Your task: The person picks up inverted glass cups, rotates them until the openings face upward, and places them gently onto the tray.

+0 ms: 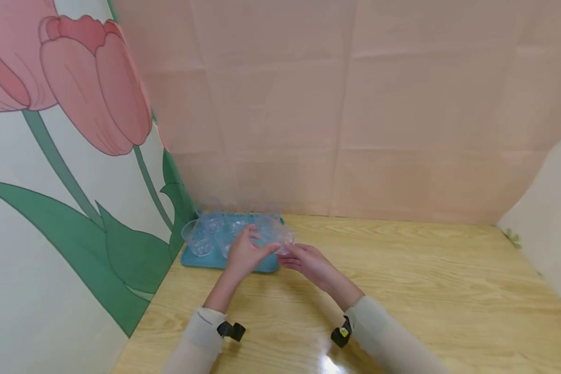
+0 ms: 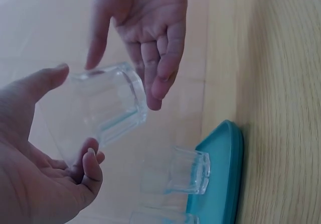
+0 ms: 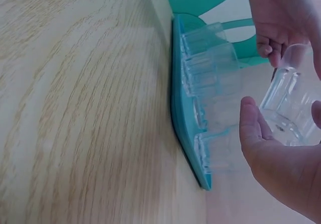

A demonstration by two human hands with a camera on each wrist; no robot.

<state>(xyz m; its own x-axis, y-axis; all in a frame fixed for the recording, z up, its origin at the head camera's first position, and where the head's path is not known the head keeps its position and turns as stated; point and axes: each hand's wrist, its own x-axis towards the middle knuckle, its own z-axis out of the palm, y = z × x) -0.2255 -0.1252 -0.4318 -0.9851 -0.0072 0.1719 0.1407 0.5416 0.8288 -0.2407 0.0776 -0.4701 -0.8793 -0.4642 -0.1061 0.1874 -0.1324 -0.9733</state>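
Both hands hold one clear glass cup (image 1: 287,240), tilted, above the right end of a blue tray (image 1: 203,263). My left hand (image 1: 246,253) grips its wider, rim end, thumb on one side and curled fingers on the other, as the left wrist view shows on the glass (image 2: 113,101). At the thick base is my right hand (image 1: 310,263), its thumb and fingers around the bottom of the cup in the right wrist view. Several more clear glasses (image 1: 200,243) stand upright on the tray, partly hidden behind the left hand.
The tray lies on a wood-grain table (image 1: 402,291), close to the left wall panel (image 1: 75,234) painted with tulips. A pinkish backdrop (image 1: 355,114) rises behind the table. Table surface stretches away to the right of the tray.
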